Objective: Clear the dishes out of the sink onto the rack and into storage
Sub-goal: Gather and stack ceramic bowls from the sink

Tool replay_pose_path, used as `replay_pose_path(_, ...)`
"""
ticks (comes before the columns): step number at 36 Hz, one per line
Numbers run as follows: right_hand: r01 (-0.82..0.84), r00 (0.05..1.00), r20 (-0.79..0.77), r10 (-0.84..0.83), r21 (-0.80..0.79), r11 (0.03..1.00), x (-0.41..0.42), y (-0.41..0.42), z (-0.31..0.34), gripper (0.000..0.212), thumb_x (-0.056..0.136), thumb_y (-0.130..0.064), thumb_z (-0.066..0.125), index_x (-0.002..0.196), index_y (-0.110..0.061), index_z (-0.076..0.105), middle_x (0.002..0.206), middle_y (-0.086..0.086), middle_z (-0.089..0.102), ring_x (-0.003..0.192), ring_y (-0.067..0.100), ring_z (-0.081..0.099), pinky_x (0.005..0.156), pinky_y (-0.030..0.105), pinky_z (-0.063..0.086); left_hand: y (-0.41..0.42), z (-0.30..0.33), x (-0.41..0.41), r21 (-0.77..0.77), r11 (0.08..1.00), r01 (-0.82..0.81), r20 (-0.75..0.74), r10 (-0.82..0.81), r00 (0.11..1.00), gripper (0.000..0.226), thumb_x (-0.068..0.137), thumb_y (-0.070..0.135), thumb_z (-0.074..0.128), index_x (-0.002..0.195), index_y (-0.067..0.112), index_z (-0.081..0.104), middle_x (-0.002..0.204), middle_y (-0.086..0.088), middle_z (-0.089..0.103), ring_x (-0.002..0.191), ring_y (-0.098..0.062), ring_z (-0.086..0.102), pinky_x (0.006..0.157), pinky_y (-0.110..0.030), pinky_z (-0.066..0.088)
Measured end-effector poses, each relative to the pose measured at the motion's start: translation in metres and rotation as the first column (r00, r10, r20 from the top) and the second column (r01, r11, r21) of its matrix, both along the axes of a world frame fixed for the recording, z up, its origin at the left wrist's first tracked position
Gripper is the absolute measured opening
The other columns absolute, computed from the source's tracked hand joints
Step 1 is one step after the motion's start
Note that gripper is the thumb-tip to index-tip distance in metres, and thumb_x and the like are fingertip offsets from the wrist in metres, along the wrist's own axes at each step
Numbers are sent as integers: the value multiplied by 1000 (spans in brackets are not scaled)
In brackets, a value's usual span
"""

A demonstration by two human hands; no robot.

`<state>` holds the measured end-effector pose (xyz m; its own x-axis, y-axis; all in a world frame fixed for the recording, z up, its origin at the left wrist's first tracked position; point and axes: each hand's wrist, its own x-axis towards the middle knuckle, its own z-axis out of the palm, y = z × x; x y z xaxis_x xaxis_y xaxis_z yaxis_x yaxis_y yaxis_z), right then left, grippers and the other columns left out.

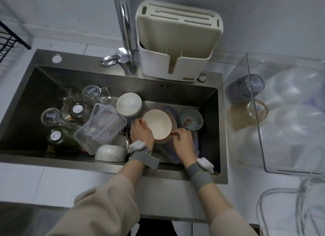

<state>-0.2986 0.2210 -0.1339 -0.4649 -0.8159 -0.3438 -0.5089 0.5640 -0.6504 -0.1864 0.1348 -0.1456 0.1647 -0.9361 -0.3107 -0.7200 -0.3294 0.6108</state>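
left hand [142, 132] + right hand [182, 139] | clasp pink bowl [157, 124] rim | mouth up

Steel sink [31, 88] w/ glasses [51, 116], plastic tub [101, 128], bowls [129, 104]; white counter [44, 184] around.

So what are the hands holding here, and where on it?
Both hands grip the cream bowl with the reddish rim in the sink: left hand on its left rim, right hand on its lower right rim.

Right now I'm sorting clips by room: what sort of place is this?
Likely a home kitchen: a steel sink full of bowls and glasses, a faucet, and a knife block behind it.
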Motion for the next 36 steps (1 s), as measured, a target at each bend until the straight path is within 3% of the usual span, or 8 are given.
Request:
replay_pose_path(3,172,957,227,-183,68,983,5,-2,4,24,99,-31,47,95,-11,59,97,11,63,100,30,57,88,40,42,3,-4,0,15,999,36,95,-37,995,32,102,28,39,115,6,57,118,-21,54,108,-38,52,89,-42,40)
replay_pose_path(6,152,955,230,-189,170,974,12,-9,4,34,94,-49,52,91,-16,49,88,8,63,95,30,60,89,46,46,4,-6,-2,-15,998,59,133,-57,990,30,100,30,41,112,8,59,117,-19,53,108,-37,50,89,-43,39)
replay_pose_path(11,195,981,-36,-192,259,946,14,-23,-3,17,87,-24,60,93,-10,53,98,18,66,97,35,61,83,42,49,4,-8,-2,-8,994,113,213,-108,971,28,101,32,41,111,11,56,116,-12,58,110,-30,51,89,-41,38)
replay_pose_path(16,264,963,-110,-247,189,946,17,-34,-6,20,84,-18,61,97,-4,56,96,20,65,92,37,61,73,38,50,3,-12,2,31,992,119,228,-123,966,31,101,35,40,115,12,55,121,-12,56,113,-28,47,93,-39,38)
replay_pose_path(23,263,957,-166,-239,148,953,21,-36,-9,15,88,-14,58,96,-2,54,95,21,66,90,37,62,66,28,36,1,-13,6,-8,997,80,87,-79,993,26,97,26,53,113,6,54,121,-15,48,111,-30,47,91,-35,35)
replay_pose_path(29,206,966,-204,-158,237,949,28,-40,-5,20,91,-13,51,105,2,50,104,27,63,97,42,60,75,41,47,2,-12,8,7,1000,-23,-57,23,998,21,88,11,64,104,6,51,115,-12,46,93,-32,56,76,-36,40)
replay_pose_path(32,205,966,-209,-154,253,945,29,-38,-3,21,91,-12,51,106,2,49,104,28,63,97,42,60,79,45,51,3,-16,13,23,999,-31,-76,32,997,29,82,11,71,99,9,48,111,-9,47,89,-29,56,72,-30,35)
replay_pose_path(36,209,962,-232,-144,288,934,29,-38,-5,25,91,-11,52,113,-1,43,107,25,63,100,40,61,82,48,52,-1,-22,16,51,997,-58,-129,64,990,45,72,14,79,105,13,48,110,-6,50,88,-26,57,76,-34,43)
